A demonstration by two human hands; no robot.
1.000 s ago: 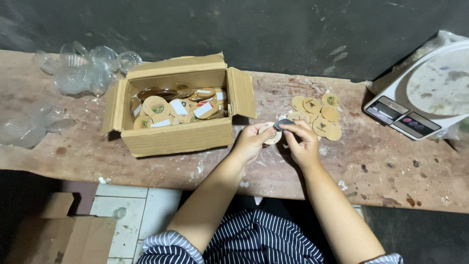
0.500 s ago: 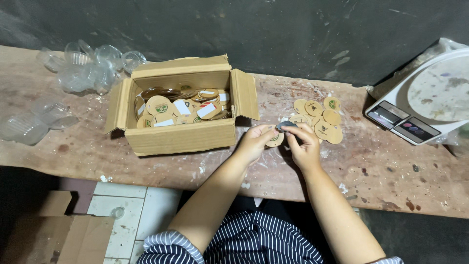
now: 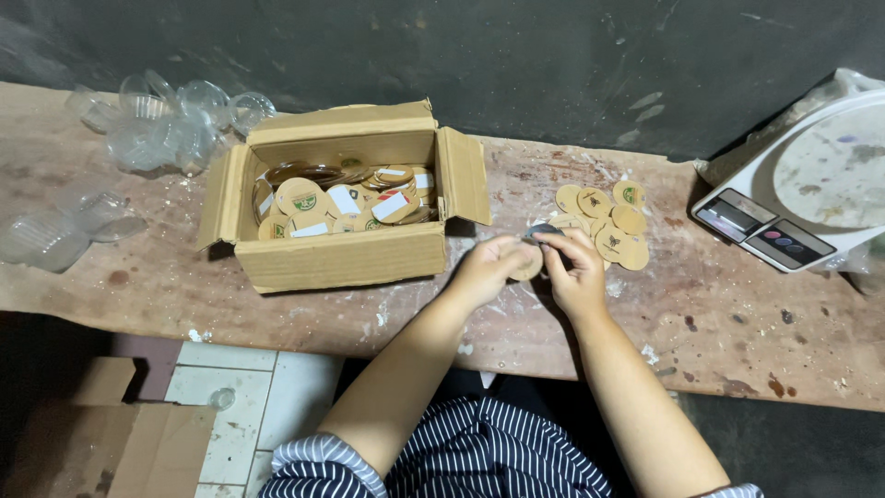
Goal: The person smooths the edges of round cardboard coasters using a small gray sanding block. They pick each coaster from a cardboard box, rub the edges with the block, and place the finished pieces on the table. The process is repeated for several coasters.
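Observation:
My left hand (image 3: 489,267) and my right hand (image 3: 576,272) meet over the worn wooden bench (image 3: 719,323), both pinching one round tan disc (image 3: 529,266) with a small dark round piece (image 3: 542,231) at its top. Just beyond my right hand lies a pile of similar tan round discs (image 3: 604,221). To the left of my left hand stands an open cardboard box (image 3: 341,258) filled with several round discs and lids (image 3: 341,198).
A white kitchen scale (image 3: 802,198) sits at the bench's right end. Clear plastic cups and lids (image 3: 166,124) lie at the far left, more (image 3: 64,231) nearer the front edge. Flattened cardboard (image 3: 120,443) lies on the tiled floor below.
Both hands stay together on the disc at the same spot; only the fingers shift slightly. The camera view has drifted a little.

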